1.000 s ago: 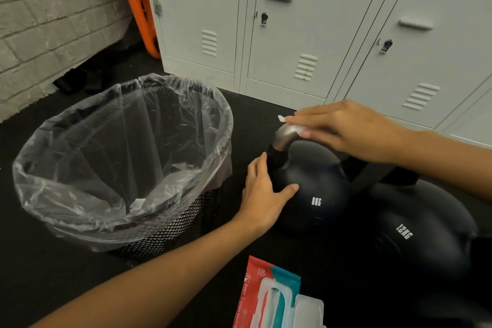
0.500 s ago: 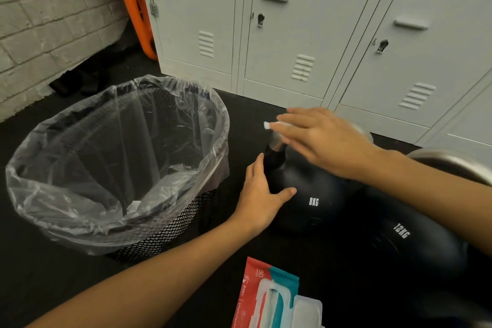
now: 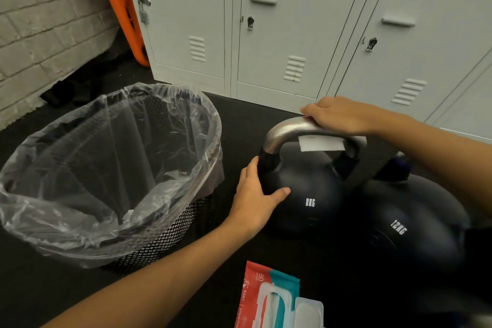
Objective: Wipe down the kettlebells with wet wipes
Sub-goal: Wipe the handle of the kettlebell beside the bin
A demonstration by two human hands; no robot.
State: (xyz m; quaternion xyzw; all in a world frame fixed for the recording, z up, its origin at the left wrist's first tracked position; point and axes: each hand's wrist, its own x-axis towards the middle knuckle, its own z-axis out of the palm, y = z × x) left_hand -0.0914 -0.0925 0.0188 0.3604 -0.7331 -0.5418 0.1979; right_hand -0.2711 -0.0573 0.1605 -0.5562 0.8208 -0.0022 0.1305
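Centre frame: left hand [image 3: 254,194] braces 8KG bell [image 3: 306,189] open-fingered; right hand [image 3: 340,116] grips wipe [image 3: 320,144] round handle [image 3: 287,130], best slid end to end.

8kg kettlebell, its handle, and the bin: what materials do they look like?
8kg kettlebell body: matte black, likely coated metal or rubber; can't tell which.
Handle: bare silvery metal, brushed sheen, black at its bases.
Bin: black wire mesh, probably metal, lined with a clear, crinkled plastic bag.

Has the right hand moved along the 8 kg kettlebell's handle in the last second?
Yes. The right hand slid from the handle's bin-side bend towards its far end.
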